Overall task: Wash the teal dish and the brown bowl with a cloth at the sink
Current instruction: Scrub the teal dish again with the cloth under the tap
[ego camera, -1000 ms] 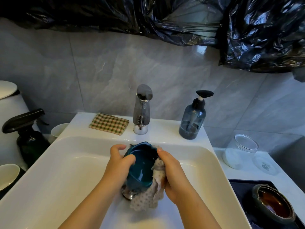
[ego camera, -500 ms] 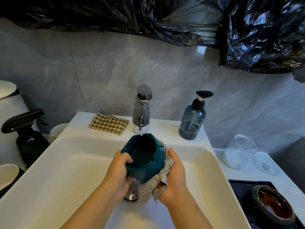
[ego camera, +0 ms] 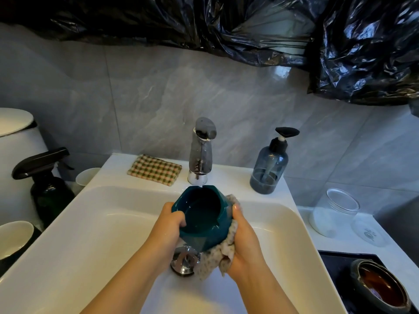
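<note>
Teal dish (ego camera: 200,219) is held tilted above the white sink (ego camera: 90,223), just in front of the tap (ego camera: 203,150) and over the metal drain (ego camera: 184,260), its opening facing up towards the camera. The left hand (ego camera: 170,225) grips its left rim, fingers curled over the edge. The right hand (ego camera: 246,243) is closed round a dotted cloth (ego camera: 217,257), pressing it against the dish's right side; the cloth seems to wrap under the base, though the dish hides that part. A brown bowl (ego camera: 381,288) sits well apart at lower right, on a dark surface beside the sink. A soap bottle (ego camera: 269,168) stands on the sink's back ledge.
</note>
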`<state>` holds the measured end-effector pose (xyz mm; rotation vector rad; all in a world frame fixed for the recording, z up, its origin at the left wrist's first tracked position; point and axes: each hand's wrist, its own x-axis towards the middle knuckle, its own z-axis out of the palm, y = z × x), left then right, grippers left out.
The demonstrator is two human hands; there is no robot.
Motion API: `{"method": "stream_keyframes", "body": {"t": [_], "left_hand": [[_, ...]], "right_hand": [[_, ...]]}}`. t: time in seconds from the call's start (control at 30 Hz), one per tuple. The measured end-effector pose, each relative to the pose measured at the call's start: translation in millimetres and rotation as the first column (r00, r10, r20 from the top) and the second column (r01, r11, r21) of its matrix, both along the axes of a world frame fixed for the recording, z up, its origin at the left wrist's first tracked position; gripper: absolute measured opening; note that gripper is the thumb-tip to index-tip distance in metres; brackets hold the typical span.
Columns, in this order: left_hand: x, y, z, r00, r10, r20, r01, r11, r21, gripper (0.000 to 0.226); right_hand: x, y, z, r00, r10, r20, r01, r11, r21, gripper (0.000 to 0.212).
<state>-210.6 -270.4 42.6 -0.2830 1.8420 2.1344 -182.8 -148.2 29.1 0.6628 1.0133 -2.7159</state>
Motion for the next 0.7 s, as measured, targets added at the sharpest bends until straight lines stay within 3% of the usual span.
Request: {"method": "stream_keyframes", "body": {"t": [0.1,0.17,0.2,0.3,0.4,0.43,0.5,0.57,0.63,0.7], "left_hand": [[2.0,2.2,3.5,1.000,0.020,-0.014,-0.020,1.000,0.013,0.027],[2.6,-0.6,8.0,0.998,0.062,-0.014,-0.062,0.998,0.018,0.029],[2.5,-2.2,9.9,0.997,0.081,-0.005,-0.081,0.997,0.019,0.032],[0.1,-4.1,13.9,0.995,0.094,0.029,-0.093,0.995,-0.026,0.038],[-4.8,-4.2,8.4,0.998,0.059,-0.031,-0.064,0.972,-0.224,0.034],[-4.8,-3.7,6.3,0.998,0.032,-0.055,-0.047,0.954,-0.295,0.031],[-2.3,-0.7,3.7,0.997,-0.033,-0.074,0.003,0.927,-0.375,0.024],[1.4,3.2,3.6,0.996,-0.073,-0.058,0.046,0.924,-0.380,0.019],[2.4,3.2,3.5,0.996,-0.078,-0.051,0.053,0.928,-0.369,0.017],[-0.8,-2.2,3.8,0.998,-0.051,-0.044,0.032,0.932,-0.360,0.015]], "right_hand": [[4.9,3.4,5.9,0.999,0.042,0.026,-0.043,0.999,0.014,0.054],[6.2,2.9,10.5,0.996,0.036,0.076,-0.050,0.980,0.191,0.053],[6.5,1.2,11.9,0.996,0.012,0.093,-0.045,0.933,0.356,0.049],[6.8,-1.5,16.0,0.989,-0.148,-0.007,0.108,0.686,0.720,0.036],[13.6,-2.1,25.6,0.921,-0.227,-0.316,0.386,0.423,0.820,0.009],[15.3,-2.9,26.4,0.893,-0.208,-0.398,0.448,0.365,0.816,0.009],[17.2,-6.4,23.9,0.871,-0.122,-0.476,0.490,0.274,0.827,0.025],[15.3,-12.0,21.1,0.925,0.055,-0.376,0.355,0.224,0.907,0.031],[16.6,-15.0,21.1,0.938,0.296,-0.178,0.180,0.020,0.983,0.023],[18.0,-11.5,20.8,0.885,0.466,-0.024,0.130,-0.197,0.972,0.044]]}}
